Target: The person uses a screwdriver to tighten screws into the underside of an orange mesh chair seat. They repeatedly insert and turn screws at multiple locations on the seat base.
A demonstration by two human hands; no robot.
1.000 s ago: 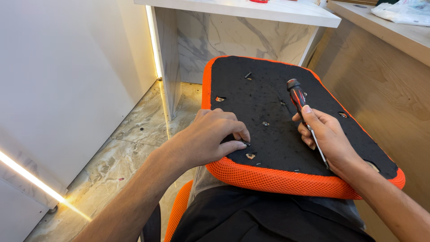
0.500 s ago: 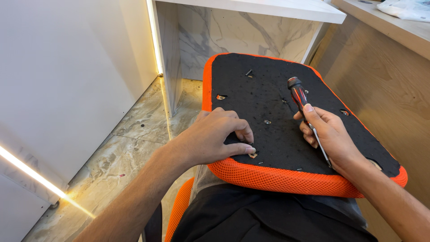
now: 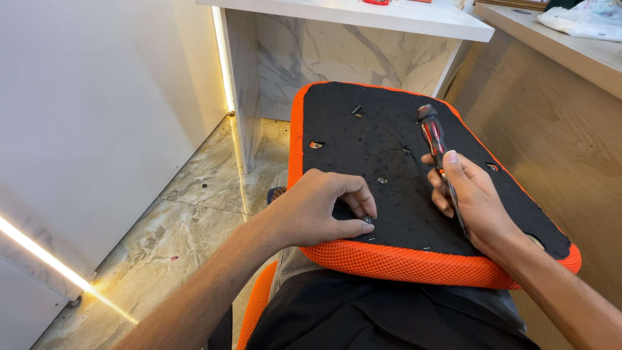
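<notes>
1. L hand (image 3: pixel 317 210): thumb & index tip pinched together on a small dark screw (image 3: pixel 367 219), at the near-left part of the seat pad's black underside. Other fingers curled, knuckles up.
2. Screw sits right at the black surface, just inside the orange mesh rim (image 3: pixel 402 262); can't tell if it's in a hole or only resting on the surface.
3. R hand (image 3: pixel 473 201): wrapped shut round a screwdriver (image 3: pixel 435 139), red/black handle sticking up past the index tip, thin shaft running down along the palm toward the wrist. Tool lies flat-ish over the pad, tip hidden.
4. Seat (image 3: pixel 389 142): upside down, tilted, resting on the person's lap; black felt face, orange rim all round. More small fasteners on it: one mid-pad (image 3: pixel 382 180), one near the far edge (image 3: pixel 356 109), an orange-lined slot at left (image 3: pixel 315 144).
5. Around: marble-look desk leg (image 3: pixel 246 71) behind the pad, wood panel (image 3: pixel 551 116) at right, marble floor (image 3: pixel 194 194) w/ light strip at left.
6. Vs 0.5 s ago: L fingers sat at about the same spot near the rim, thumb now closed tighter on the screw. R hand & screwdriver unchanged in pose; pad not moved.
</notes>
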